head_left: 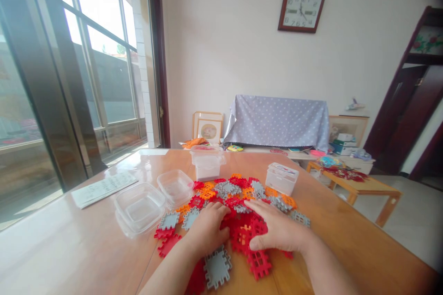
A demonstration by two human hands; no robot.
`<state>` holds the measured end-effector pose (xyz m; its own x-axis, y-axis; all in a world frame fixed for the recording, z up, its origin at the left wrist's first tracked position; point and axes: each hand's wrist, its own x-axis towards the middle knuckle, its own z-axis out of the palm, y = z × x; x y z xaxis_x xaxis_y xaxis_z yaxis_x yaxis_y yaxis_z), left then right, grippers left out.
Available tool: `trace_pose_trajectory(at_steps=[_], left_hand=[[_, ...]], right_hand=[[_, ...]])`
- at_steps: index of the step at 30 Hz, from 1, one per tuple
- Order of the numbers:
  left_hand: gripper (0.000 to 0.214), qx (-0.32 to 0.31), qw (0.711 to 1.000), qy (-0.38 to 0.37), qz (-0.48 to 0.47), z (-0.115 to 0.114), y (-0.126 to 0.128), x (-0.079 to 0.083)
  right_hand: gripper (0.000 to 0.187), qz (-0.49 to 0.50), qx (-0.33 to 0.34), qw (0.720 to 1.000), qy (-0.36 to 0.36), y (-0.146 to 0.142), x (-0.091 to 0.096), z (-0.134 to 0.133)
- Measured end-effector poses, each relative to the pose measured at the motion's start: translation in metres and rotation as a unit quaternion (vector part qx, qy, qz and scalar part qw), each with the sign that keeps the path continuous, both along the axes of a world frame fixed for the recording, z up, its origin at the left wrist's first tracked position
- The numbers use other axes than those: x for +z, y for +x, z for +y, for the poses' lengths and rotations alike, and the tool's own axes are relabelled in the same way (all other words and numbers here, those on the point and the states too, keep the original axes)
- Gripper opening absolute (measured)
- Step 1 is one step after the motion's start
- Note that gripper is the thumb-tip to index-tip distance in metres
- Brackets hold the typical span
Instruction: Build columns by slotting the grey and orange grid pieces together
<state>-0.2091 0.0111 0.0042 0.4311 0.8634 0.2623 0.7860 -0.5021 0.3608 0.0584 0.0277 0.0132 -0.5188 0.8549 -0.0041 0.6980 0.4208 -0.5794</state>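
Observation:
A spread-out pile of notched plastic building tiles in red, orange and grey covers the middle of the table. My left hand (210, 223) rests over red tiles at the pile's centre, its fingers bent forward and thumb apart. Across from it, my right hand (277, 225) is spread, with the thumb on a red lattice tile (259, 263) and the fingers reaching over the pile. Neither hand has visibly closed on a tile. Nearest me lies a solid grey tile (218, 267), just below my left hand. Another grey tile (169, 220) sits on red ones at the left.
Two clear plastic containers (140, 207) stand left of the pile. Behind it is a clear box (206, 166), and a lidded clear box (282, 179) stands at the back right. A printed paper (104, 189) lies on the table's left. A low wooden table (375, 186) stands beyond.

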Motion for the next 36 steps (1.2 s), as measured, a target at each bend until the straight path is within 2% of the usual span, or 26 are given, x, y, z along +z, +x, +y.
trace_pose_trajectory(at_steps=[3, 6, 11, 14, 17, 19, 25, 28, 31, 36], left_hand=[[0.019, 0.001, 0.999, 0.002, -0.038, 0.004, -0.002, -0.003], [0.015, 0.021, 0.996, 0.006, -0.089, 0.007, -0.003, -0.007], [0.028, 0.083, 0.979, -0.003, -0.187, 0.014, -0.004, -0.012], [0.035, 0.117, 0.965, -0.009, -0.235, 0.019, -0.006, -0.013], [0.037, 0.132, 0.956, -0.009, -0.263, 0.02, -0.008, -0.013], [0.039, 0.138, 0.956, -0.006, -0.26, 0.02, -0.009, -0.014], [0.037, 0.15, 0.973, -0.001, -0.176, 0.016, -0.012, -0.014], [0.034, 0.169, 0.975, 0.012, -0.144, 0.013, -0.014, -0.009], [0.031, 0.195, 0.974, 0.013, -0.115, 0.011, -0.017, -0.004], [0.025, 0.235, 0.971, -0.008, -0.04, 0.01, -0.017, -0.004]], right_hand=[[0.12, -0.058, 0.003, 0.998, -0.005, -0.006, -0.003, -0.003], [0.113, -0.074, -0.016, 0.997, 0.011, -0.01, -0.007, -0.002], [0.079, -0.046, -0.06, 0.991, 0.107, -0.023, -0.012, 0.005], [0.053, -0.017, -0.078, 0.984, 0.157, -0.035, -0.013, 0.008], [0.026, 0.015, -0.087, 0.981, 0.174, -0.046, -0.014, 0.014], [0.018, 0.042, -0.095, 0.979, 0.174, -0.052, -0.016, 0.021], [0.027, 0.173, -0.106, 0.963, 0.178, -0.075, -0.014, 0.039], [0.038, 0.216, -0.09, 0.963, 0.131, -0.09, -0.005, 0.046], [0.045, 0.218, -0.06, 0.971, 0.084, -0.106, 0.007, 0.057], [0.039, 0.174, 0.002, 0.981, 0.083, -0.135, 0.014, 0.088]])
